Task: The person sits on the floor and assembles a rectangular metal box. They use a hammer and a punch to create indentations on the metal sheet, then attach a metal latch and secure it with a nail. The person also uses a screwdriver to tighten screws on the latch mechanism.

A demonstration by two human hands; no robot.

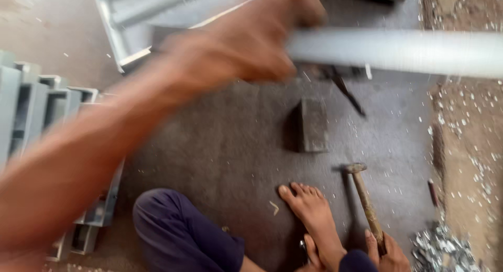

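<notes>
Left hand (246,41) wrapping closed around grey metal bar (398,52) near its end; looking stiff, heavy, smooth. Right hand (385,253), below, gripping hammer (367,204) by handle end.

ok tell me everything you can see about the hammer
The hammer lies on the dark grey mat, its small metal head away from the person and its worn wooden handle angled back toward them. The right hand grips the handle's near end at the frame's bottom edge. A bare foot rests just beside it.
</notes>
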